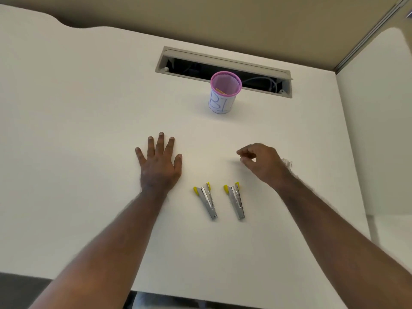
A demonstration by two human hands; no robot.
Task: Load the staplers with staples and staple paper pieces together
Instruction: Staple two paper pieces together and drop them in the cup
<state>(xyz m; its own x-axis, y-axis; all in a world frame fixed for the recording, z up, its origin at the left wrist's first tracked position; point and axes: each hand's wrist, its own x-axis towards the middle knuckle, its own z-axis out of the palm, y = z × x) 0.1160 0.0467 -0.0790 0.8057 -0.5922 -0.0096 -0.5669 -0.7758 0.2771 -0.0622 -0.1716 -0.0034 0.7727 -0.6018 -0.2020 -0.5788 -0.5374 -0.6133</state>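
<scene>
While two hands (158, 162) hover, two staplers (207, 200), one cup (224, 94).

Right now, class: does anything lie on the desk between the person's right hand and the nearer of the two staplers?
Nothing visible does. The right hand hovers beyond the right stapler, with only bare desk between them. The left stapler lies off to the side, and the pink cup stands farther back.

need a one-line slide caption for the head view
Two staplers lie open on a white desk between a flat left hand and a loosely curled right hand, pink cup behind.
</scene>
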